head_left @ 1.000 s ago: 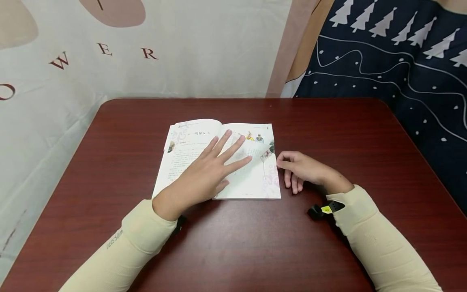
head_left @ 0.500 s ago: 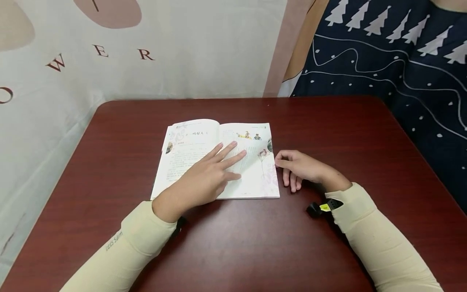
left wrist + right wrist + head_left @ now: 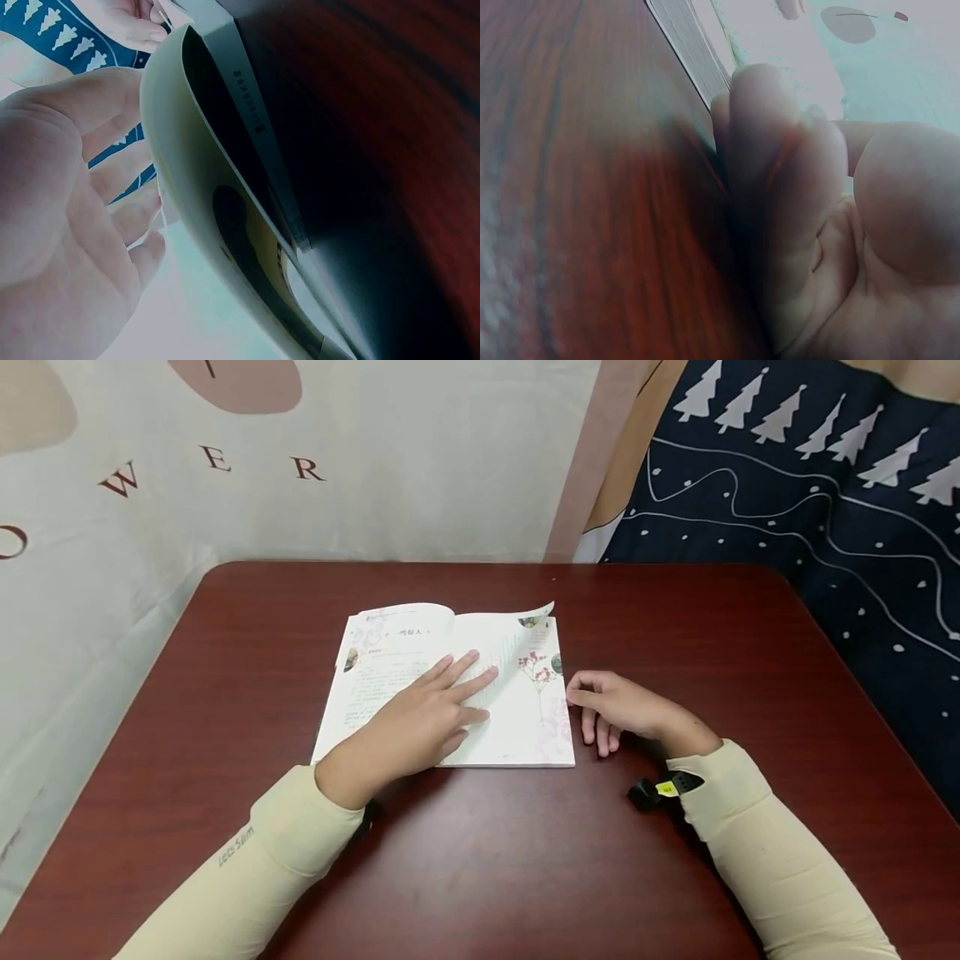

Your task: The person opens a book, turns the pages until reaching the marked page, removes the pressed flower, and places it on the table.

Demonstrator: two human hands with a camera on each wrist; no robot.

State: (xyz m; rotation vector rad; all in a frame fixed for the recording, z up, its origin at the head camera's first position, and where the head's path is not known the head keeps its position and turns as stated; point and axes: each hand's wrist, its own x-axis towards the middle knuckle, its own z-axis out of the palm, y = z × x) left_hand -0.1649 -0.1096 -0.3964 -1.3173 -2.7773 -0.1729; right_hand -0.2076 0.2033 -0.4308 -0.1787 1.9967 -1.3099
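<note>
An open book with printed Chinese text lies on the table. Across its middle and right page rests my left hand, palm down with fingers spread. At the upper right a loose page corner curls up, and a red flower drawing shows on the page beneath. My right hand stays at the book's right edge, with thumb and index finger together on that edge. Its other fingers hang down by the tabletop. Curled fingers hide part of the page block in the right wrist view.
The dark red table has a far edge against a pale wall cloth with letters. A navy cloth with white trees hangs at the right. A black wrist device sits under the right cuff.
My left fingers have slid down and a little left over the page. The page's upper right has curled up, covering the drawn figures and showing more of the flower. My right hand has stayed put.
</note>
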